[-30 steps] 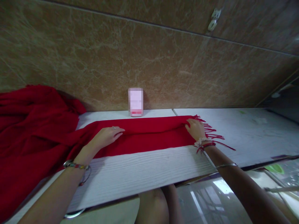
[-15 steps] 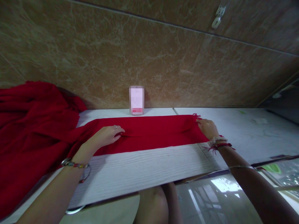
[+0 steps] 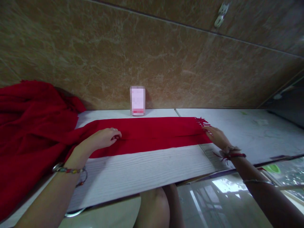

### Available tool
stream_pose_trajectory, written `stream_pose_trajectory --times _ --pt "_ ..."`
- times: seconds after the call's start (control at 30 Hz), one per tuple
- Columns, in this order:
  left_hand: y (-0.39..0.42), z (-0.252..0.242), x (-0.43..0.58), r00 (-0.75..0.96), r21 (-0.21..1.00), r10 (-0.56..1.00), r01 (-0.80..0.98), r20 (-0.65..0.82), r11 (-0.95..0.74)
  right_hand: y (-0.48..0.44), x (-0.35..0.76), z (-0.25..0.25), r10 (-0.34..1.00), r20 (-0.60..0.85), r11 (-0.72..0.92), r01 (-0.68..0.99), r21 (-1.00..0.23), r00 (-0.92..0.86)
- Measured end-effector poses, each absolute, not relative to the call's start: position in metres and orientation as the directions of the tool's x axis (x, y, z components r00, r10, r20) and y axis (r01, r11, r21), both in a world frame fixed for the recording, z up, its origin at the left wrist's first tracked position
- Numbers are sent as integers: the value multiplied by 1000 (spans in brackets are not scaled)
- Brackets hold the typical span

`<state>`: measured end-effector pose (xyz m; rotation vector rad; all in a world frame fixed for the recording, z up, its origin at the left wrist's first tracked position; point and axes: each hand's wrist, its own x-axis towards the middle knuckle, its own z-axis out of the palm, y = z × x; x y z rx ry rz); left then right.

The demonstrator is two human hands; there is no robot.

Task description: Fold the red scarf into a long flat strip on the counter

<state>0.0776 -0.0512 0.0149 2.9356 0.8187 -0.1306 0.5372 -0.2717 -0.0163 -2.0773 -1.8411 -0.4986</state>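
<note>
A red fringed scarf [image 3: 152,132] lies flat in a long strip on the white tabletop, with a crease running lengthwise between my hands. My left hand [image 3: 108,138] is closed, fingers curled to the thumb on the scarf at the strip's left part. At the right end, beside the loose fringe, my right hand [image 3: 217,137] is closed on the scarf's edge, with its fingertips partly hidden. Further left, the strip runs into a large rumpled heap of the same red cloth.
A phone [image 3: 137,100] with a blurred screen leans upright against the brown marbled wall [image 3: 166,63], just behind the scarf. The white tabletop [image 3: 152,171] ends in a front edge above my knees. A green bowl-like thing [image 3: 272,168] sits below at the right.
My right hand has shifted right, and the fringe at that end now lies more spread out. My left hand has moved slightly left. The strip looks flatter at its right end.
</note>
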Motion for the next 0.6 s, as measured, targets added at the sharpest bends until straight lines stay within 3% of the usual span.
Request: stream_pose_trajectory --times 0.17,0.4,0.5,0.6 --pt "-51 19 75 849 65 526 529 -55 -846 -270 540 -30 909 405 -107 994 -2 98" --pt "-48 27 68 831 104 550 541 87 -834 -269 547 -6 765 571 -321 945 -63 298" --pt "-48 27 69 837 124 538 526 98 -841 -274 550 3 772 509 -383 918 -103 380" --pt "-51 24 72 853 135 520 511 39 -849 -279 552 0 850 379 -380 924 -42 366"
